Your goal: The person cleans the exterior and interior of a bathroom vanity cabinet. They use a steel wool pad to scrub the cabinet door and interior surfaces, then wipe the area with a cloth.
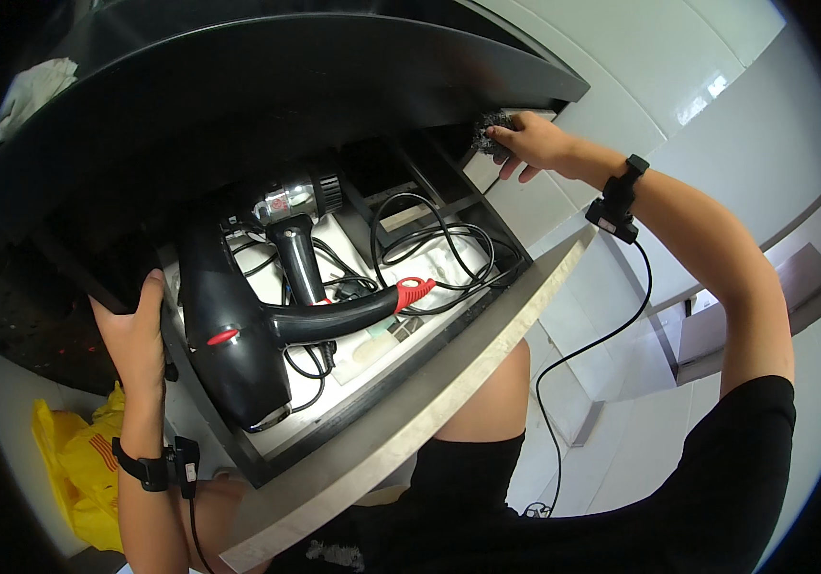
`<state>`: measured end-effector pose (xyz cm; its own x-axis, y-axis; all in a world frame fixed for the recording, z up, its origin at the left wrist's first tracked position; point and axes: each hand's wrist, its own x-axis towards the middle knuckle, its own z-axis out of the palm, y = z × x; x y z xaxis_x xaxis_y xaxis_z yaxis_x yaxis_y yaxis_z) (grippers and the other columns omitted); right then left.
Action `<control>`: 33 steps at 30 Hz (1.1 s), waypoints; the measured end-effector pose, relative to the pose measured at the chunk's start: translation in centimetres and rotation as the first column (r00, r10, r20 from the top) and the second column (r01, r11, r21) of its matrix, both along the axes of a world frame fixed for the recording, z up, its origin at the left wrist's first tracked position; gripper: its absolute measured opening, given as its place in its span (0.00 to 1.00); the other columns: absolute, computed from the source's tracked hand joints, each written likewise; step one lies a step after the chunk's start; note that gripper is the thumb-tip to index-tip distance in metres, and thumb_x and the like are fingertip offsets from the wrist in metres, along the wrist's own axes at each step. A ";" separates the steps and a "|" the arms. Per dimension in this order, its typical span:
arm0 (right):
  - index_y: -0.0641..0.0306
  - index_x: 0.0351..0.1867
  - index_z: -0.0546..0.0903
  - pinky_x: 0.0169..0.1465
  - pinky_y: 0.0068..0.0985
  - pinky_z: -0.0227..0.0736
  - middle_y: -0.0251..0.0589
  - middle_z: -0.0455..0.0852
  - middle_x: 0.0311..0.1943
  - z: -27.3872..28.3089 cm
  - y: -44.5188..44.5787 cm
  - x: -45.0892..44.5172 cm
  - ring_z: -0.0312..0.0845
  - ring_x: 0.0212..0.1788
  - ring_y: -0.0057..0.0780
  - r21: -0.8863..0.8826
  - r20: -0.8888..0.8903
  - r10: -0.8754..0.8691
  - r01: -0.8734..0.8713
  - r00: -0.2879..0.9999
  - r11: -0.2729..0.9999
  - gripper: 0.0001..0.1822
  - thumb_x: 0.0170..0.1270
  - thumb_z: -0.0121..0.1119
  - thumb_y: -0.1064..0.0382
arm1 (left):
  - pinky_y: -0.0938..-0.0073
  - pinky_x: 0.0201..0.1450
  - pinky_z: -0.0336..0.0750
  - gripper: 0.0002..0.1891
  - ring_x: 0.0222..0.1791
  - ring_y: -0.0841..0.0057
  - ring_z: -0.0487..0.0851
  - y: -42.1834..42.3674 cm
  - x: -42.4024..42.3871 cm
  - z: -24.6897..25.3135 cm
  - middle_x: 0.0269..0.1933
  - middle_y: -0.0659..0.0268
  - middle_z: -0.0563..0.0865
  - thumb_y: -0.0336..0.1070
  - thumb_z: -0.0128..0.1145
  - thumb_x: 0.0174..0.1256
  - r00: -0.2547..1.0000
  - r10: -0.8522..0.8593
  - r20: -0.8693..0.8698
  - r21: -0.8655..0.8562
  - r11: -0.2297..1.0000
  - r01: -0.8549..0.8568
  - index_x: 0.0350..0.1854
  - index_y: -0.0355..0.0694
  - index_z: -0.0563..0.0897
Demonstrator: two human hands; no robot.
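Observation:
My left hand [136, 333] holds the left side wall of a pulled-out drawer [410, 438], its thumb over the top edge and its fingers mostly hidden. In my right hand [528, 143] is a dark, fuzzy scouring pad or similar tuft [493, 135], held near the drawer's far right corner. A large black hair dryer [234, 337] with a red oval mark and a red-ended handle lies along the drawer's left side. Beside it is a smaller black and chrome hair dryer [295, 251]. Coiled black cords [446, 237] fill the drawer's right part.
A black countertop edge [324, 64] overhangs the drawer. A whitish cloth [37, 93] lies at its upper left. Lower left is a yellow plastic bag [84, 466]. Dark dividers form compartments at the drawer's back. Tiled wall [625, 64] rises on the right. Wires trail from both wrist straps.

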<state>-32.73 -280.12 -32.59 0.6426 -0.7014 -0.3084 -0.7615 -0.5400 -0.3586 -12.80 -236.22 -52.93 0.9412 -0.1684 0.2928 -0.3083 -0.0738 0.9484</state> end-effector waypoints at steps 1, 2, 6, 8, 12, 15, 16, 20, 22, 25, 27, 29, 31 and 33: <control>0.65 0.52 0.80 0.39 0.31 0.89 0.38 0.88 0.40 -0.2 0.1 0.3 0.93 0.39 0.31 0.034 0.035 -0.048 0.047 0.998 0.998 0.20 0.83 0.49 0.49 | 0.70 0.69 0.67 0.34 0.60 0.66 0.77 0.0 0.0 -0.1 0.60 0.56 0.80 0.41 0.70 0.65 1.000 0.001 0.008 -0.005 1.000 0.000 0.69 0.31 0.73; 0.65 0.53 0.80 0.39 0.31 0.89 0.38 0.88 0.40 -0.7 0.1 0.6 0.93 0.39 0.31 0.071 0.069 -0.096 0.091 0.993 0.993 0.19 0.83 0.49 0.49 | 0.70 0.69 0.67 0.33 0.60 0.66 0.77 0.0 0.1 -0.2 0.60 0.57 0.80 0.42 0.70 0.66 1.000 0.007 0.007 -0.003 1.000 -0.007 0.68 0.31 0.74; 0.67 0.54 0.78 0.38 0.29 0.90 0.40 0.87 0.40 -2.0 -1.3 0.8 0.92 0.36 0.32 0.166 0.138 -0.195 0.171 0.971 0.971 0.19 0.83 0.49 0.51 | 0.70 0.68 0.68 0.33 0.59 0.67 0.77 -0.2 -0.1 -0.4 0.59 0.57 0.80 0.42 0.70 0.66 1.000 0.010 0.004 0.006 1.000 -0.010 0.68 0.31 0.74; 0.68 0.54 0.77 0.37 0.28 0.91 0.42 0.87 0.38 -2.3 -1.5 0.9 0.92 0.34 0.32 0.178 0.193 -0.212 0.178 0.958 0.968 0.18 0.82 0.49 0.53 | 0.70 0.68 0.68 0.33 0.58 0.67 0.77 -0.3 -0.2 -0.3 0.58 0.58 0.80 0.41 0.70 0.65 1.000 0.020 0.002 -0.008 1.000 -0.020 0.68 0.30 0.73; 0.67 0.51 0.78 0.38 0.28 0.89 0.41 0.87 0.37 -1.5 -1.5 1.1 0.92 0.35 0.33 0.153 0.240 -0.179 0.145 0.954 0.978 0.18 0.83 0.47 0.53 | 0.71 0.67 0.68 0.31 0.57 0.68 0.77 0.2 0.0 -0.6 0.57 0.58 0.81 0.42 0.71 0.66 0.999 0.011 -0.036 -0.011 1.000 -0.011 0.66 0.30 0.75; 0.70 0.52 0.77 0.37 0.27 0.90 0.43 0.87 0.36 -0.3 -2.1 0.7 0.92 0.34 0.33 0.165 0.299 -0.171 0.126 0.939 0.978 0.18 0.82 0.48 0.54 | 0.72 0.67 0.67 0.30 0.57 0.68 0.77 0.0 -0.1 -0.5 0.57 0.59 0.82 0.42 0.71 0.67 0.999 0.014 -0.052 -0.020 1.000 -0.015 0.65 0.29 0.76; 0.70 0.51 0.78 0.37 0.27 0.89 0.43 0.87 0.36 -0.2 -2.3 0.5 0.92 0.34 0.33 0.160 0.313 -0.168 0.122 0.935 0.979 0.18 0.82 0.48 0.54 | 0.72 0.67 0.67 0.29 0.57 0.68 0.78 0.0 -0.1 -0.4 0.56 0.59 0.82 0.41 0.70 0.67 0.998 0.021 -0.052 -0.028 0.999 -0.022 0.65 0.29 0.76; 0.72 0.48 0.79 0.36 0.27 0.89 0.44 0.88 0.35 -1.0 -1.9 0.4 0.91 0.32 0.33 0.098 0.315 -0.142 0.116 0.938 0.988 0.18 0.82 0.49 0.55 | 0.72 0.65 0.70 0.27 0.54 0.71 0.78 -0.2 -0.2 -0.2 0.54 0.61 0.82 0.37 0.70 0.66 0.999 0.015 -0.033 -0.053 0.998 -0.016 0.63 0.30 0.76; 0.75 0.46 0.80 0.36 0.26 0.90 0.45 0.89 0.35 -1.1 -1.6 0.9 0.92 0.32 0.33 0.068 0.273 -0.138 0.124 0.952 0.990 0.19 0.81 0.50 0.56 | 0.72 0.65 0.69 0.28 0.55 0.70 0.78 -0.3 -0.2 0.0 0.54 0.60 0.82 0.37 0.70 0.66 1.000 0.022 -0.014 -0.089 0.996 -0.023 0.64 0.29 0.76; 0.77 0.46 0.81 0.37 0.26 0.90 0.46 0.90 0.35 0.1 -1.7 1.3 0.93 0.33 0.34 0.056 0.234 -0.083 0.072 0.969 0.996 0.19 0.80 0.50 0.57 | 0.72 0.66 0.68 0.29 0.56 0.69 0.78 0.0 0.2 -0.5 0.57 0.59 0.82 0.37 0.70 0.66 1.000 0.017 -0.011 -0.059 0.998 -0.017 0.65 0.29 0.75; 0.77 0.43 0.82 0.36 0.27 0.91 0.48 0.90 0.34 0.5 -1.7 0.8 0.93 0.32 0.35 0.053 0.308 -0.124 0.113 0.943 0.992 0.18 0.80 0.51 0.58 | 0.72 0.67 0.68 0.30 0.57 0.69 0.77 -0.3 0.2 -0.6 0.58 0.58 0.81 0.37 0.70 0.66 1.000 0.009 0.000 -0.045 0.999 -0.009 0.66 0.29 0.74; 0.77 0.43 0.82 0.36 0.28 0.91 0.48 0.90 0.34 0.7 -1.9 0.3 0.93 0.31 0.36 0.034 0.319 -0.127 0.123 0.939 0.992 0.18 0.79 0.51 0.59 | 0.72 0.68 0.67 0.31 0.58 0.69 0.77 -0.2 -0.1 -0.8 0.59 0.58 0.81 0.37 0.70 0.66 1.000 0.011 -0.007 -0.047 0.999 -0.011 0.67 0.29 0.73; 0.79 0.44 0.81 0.36 0.28 0.92 0.49 0.90 0.33 -0.5 -1.0 0.7 0.93 0.31 0.36 0.046 0.310 -0.142 0.135 0.940 0.990 0.16 0.78 0.53 0.61 | 0.72 0.69 0.66 0.32 0.59 0.68 0.77 -0.4 -0.1 -0.3 0.59 0.57 0.81 0.38 0.70 0.66 1.000 0.003 -0.013 -0.071 0.997 -0.004 0.68 0.29 0.73; 0.79 0.43 0.80 0.36 0.28 0.92 0.50 0.90 0.34 -1.6 -0.2 1.6 0.93 0.31 0.37 0.076 0.277 -0.104 0.086 0.955 0.993 0.16 0.78 0.53 0.62 | 0.72 0.69 0.66 0.32 0.59 0.68 0.77 -0.3 0.1 -0.7 0.59 0.57 0.81 0.38 0.69 0.66 1.000 0.013 -0.004 -0.085 0.996 -0.013 0.68 0.29 0.73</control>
